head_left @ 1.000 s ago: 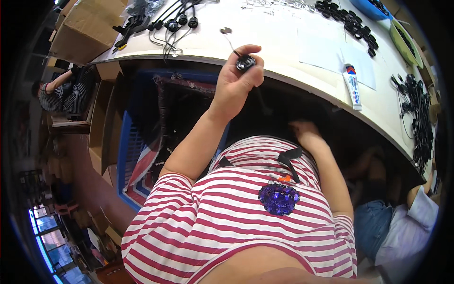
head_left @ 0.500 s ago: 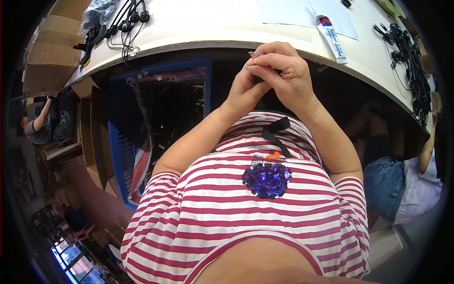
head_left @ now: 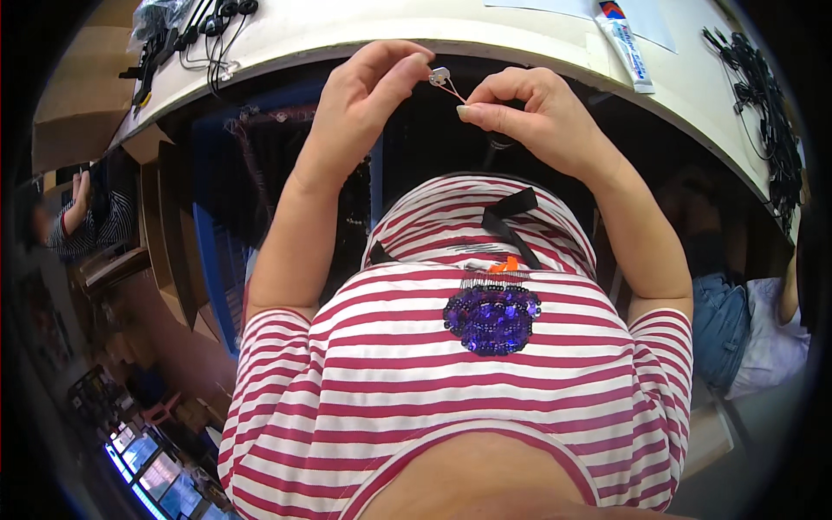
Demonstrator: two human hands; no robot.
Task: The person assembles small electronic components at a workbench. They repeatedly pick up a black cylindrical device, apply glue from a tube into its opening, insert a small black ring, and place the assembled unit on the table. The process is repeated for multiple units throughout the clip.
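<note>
In front of my chest, by the table's near edge, a small round silvery piece [head_left: 439,77] hangs between my hands. My left hand [head_left: 360,108] pinches it at its left side between thumb and forefinger. A pair of thin reddish wires [head_left: 454,92] runs from the piece down to my right hand [head_left: 542,117], whose thumb and forefinger close on their far ends. The wires meet in a narrow V at those fingertips. What kind of part the silvery piece is, I cannot tell.
On the white table [head_left: 364,30] lie a glue tube [head_left: 626,52], a black cable bundle [head_left: 763,121] at right and black cables [head_left: 212,35] at left. A cardboard box [head_left: 82,95] stands far left. A co-worker's legs [head_left: 719,325] show at right, another person [head_left: 91,217] at left.
My hands have moved apart, the left one going left and up. The silvery piece and its wires, mostly hidden before, now show between them. The view has shifted slightly.
</note>
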